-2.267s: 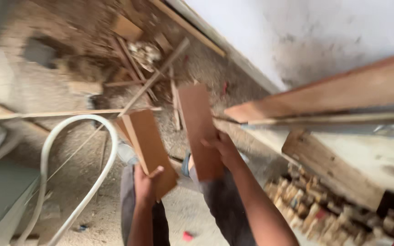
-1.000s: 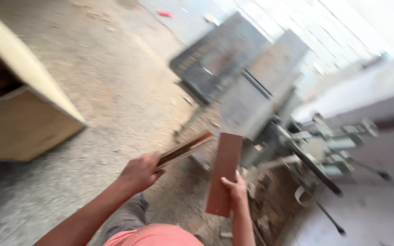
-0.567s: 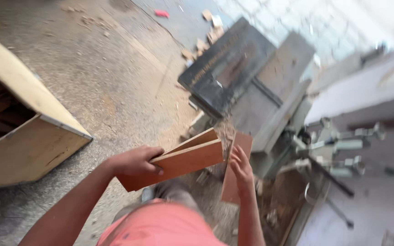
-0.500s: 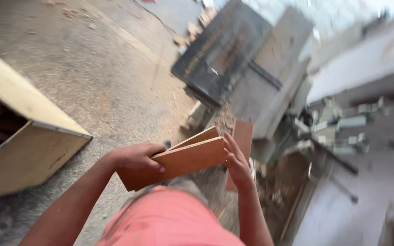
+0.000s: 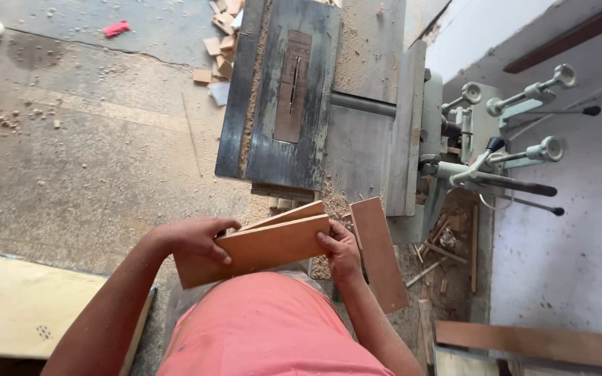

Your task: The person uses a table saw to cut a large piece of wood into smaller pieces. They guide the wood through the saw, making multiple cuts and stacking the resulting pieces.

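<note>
Boards [image 5: 263, 244], two stacked at frame centre, sit clamped between left hand [image 5: 200, 237] and right hand [image 5: 341, 251], whose fingers also pinch a third board [image 5: 379, 261] that could slip.

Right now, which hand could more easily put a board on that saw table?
Probably the right hand. It holds the upright board alone, on the side nearest the saw table. The left hand grips the stacked boards farther away.

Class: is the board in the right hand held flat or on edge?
Roughly flat: the board shows its broad face to the camera, gripped by the right hand.
</note>
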